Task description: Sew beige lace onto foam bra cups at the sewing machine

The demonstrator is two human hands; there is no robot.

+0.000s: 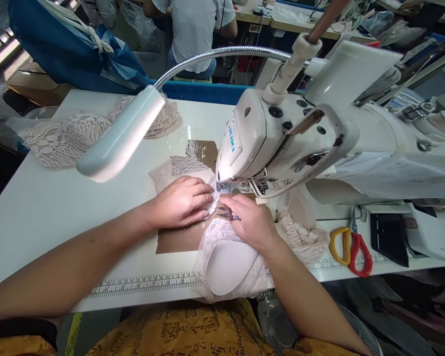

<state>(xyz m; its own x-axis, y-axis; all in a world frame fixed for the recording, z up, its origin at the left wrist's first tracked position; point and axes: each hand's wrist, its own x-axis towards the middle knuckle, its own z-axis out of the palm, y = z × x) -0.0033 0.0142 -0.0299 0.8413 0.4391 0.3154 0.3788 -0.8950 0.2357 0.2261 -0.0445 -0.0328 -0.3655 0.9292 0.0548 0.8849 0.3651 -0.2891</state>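
My left hand (183, 201) lies on a pale lace bra piece (176, 168), fingers stretched out flat towards the needle of the white sewing machine (241, 133). The lace edge runs under the machine's foot. Closed around a small pair of thread snips (228, 214), my right hand (254, 221) sits just right of the needle, and the dark blades point left at the lace. Below the hands, a smooth white bra cup (230, 267) with lace edging hangs near the table's front edge. Part of the snips is hidden in my palm.
Stacked lace pieces (74, 133) lie at the table's back left, beneath a lamp head (122, 133) on a flexible neck. Scissors with red and yellow handles (352, 247) rest at the right, near a dark tray (388, 237). A printed ruler (144, 285) follows the front edge. Someone sits ahead (198, 34).
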